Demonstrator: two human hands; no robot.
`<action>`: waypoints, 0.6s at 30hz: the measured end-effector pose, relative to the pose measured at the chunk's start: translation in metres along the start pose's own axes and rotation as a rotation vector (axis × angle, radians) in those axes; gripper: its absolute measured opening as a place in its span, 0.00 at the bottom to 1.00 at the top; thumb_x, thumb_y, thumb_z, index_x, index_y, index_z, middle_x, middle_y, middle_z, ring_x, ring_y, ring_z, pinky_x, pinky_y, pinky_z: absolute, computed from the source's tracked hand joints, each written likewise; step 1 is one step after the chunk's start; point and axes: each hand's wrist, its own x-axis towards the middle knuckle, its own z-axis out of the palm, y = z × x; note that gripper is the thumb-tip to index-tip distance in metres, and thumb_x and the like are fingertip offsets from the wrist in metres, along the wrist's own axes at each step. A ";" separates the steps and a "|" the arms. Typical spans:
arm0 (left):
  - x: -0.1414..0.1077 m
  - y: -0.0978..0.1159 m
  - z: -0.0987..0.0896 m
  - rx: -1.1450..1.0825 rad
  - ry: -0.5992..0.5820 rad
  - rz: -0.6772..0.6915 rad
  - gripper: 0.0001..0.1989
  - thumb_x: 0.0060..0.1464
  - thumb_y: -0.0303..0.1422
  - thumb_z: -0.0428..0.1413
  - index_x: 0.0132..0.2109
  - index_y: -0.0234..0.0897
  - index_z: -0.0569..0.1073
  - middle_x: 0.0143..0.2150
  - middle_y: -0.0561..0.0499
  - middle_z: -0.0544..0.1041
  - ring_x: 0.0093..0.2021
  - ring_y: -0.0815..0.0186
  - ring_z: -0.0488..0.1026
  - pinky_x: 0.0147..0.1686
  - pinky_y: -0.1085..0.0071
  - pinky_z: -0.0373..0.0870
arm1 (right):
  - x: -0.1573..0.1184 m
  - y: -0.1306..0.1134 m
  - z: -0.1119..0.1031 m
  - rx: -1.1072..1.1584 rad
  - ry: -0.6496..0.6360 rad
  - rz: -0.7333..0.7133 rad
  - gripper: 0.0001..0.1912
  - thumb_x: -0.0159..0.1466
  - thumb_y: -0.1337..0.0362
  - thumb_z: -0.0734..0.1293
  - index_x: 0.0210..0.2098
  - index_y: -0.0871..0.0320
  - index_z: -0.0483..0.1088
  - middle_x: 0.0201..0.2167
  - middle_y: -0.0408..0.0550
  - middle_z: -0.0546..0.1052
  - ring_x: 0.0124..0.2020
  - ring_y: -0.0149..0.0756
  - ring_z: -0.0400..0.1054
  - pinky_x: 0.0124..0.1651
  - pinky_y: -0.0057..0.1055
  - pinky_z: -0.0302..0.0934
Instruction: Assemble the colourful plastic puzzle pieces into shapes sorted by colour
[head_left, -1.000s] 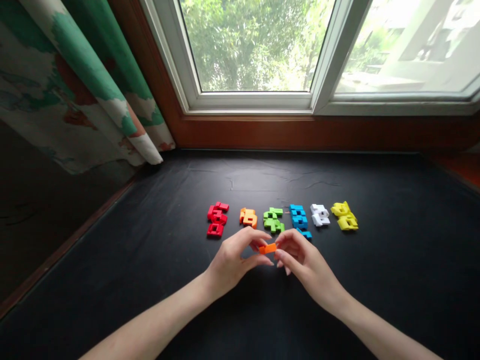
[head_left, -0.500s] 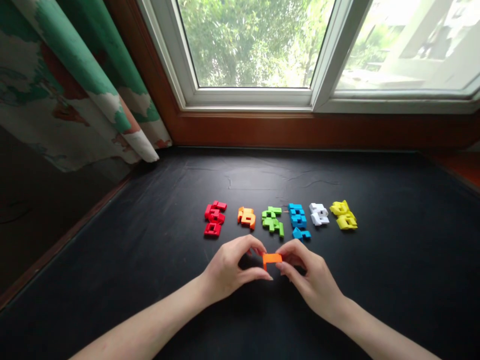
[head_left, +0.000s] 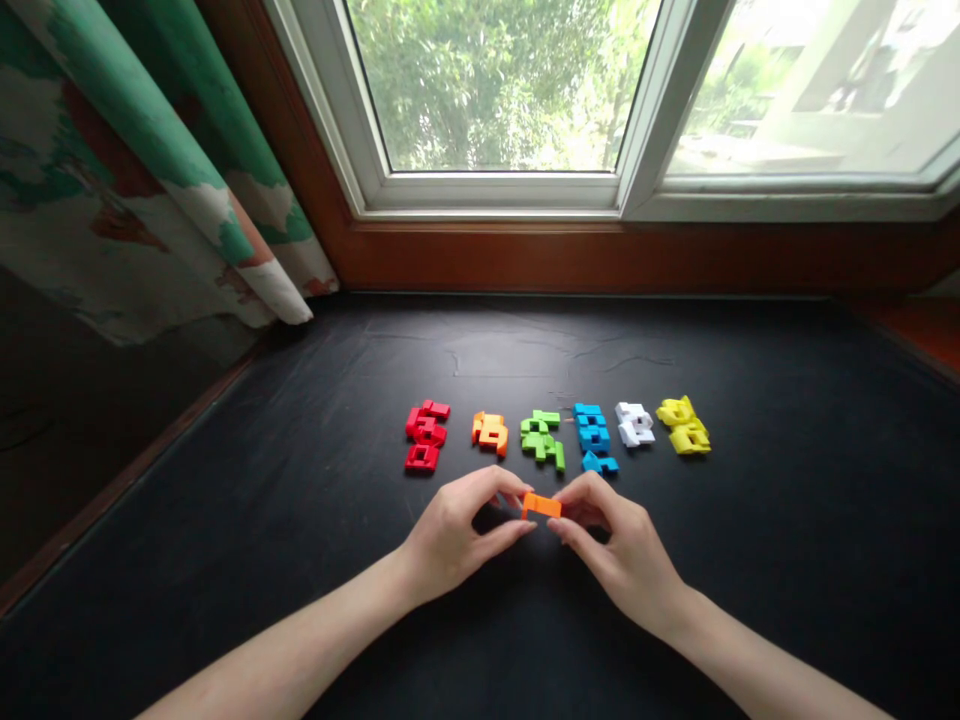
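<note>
An orange plastic piece [head_left: 543,505] is held between both hands above the black surface. My left hand [head_left: 454,525] pinches its left end with thumb and fingers. At its right end, my right hand [head_left: 626,540] grips it the same way. Behind the hands lies a row of coloured pieces: red pieces [head_left: 427,432], orange pieces [head_left: 490,433], green pieces [head_left: 541,438], blue pieces [head_left: 592,430], white pieces [head_left: 635,425] and yellow pieces [head_left: 684,425].
The black tabletop [head_left: 225,560] reaches back to a wooden sill [head_left: 480,262] beneath a white-framed window [head_left: 495,192]. A patterned curtain [head_left: 202,200] hangs at the left, its lower end by the table's back left corner.
The orange piece has turned and tilted slightly between my fingers. My left thumb has moved up against it, closing the gap seen before.
</note>
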 end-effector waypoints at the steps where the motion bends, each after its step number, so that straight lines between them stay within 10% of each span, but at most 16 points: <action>1: 0.000 0.000 0.000 -0.009 0.002 0.005 0.09 0.55 0.26 0.62 0.45 0.33 0.74 0.39 0.47 0.80 0.37 0.65 0.77 0.38 0.72 0.76 | 0.000 0.000 0.000 0.001 0.000 0.000 0.04 0.67 0.63 0.65 0.36 0.56 0.67 0.31 0.44 0.75 0.30 0.34 0.72 0.34 0.30 0.68; 18: -0.001 -0.002 0.000 -0.031 0.017 0.051 0.07 0.58 0.26 0.58 0.45 0.34 0.74 0.38 0.47 0.80 0.37 0.65 0.78 0.39 0.70 0.76 | 0.001 -0.002 -0.001 0.010 -0.002 -0.003 0.06 0.68 0.59 0.66 0.37 0.56 0.68 0.33 0.46 0.76 0.32 0.35 0.74 0.35 0.30 0.70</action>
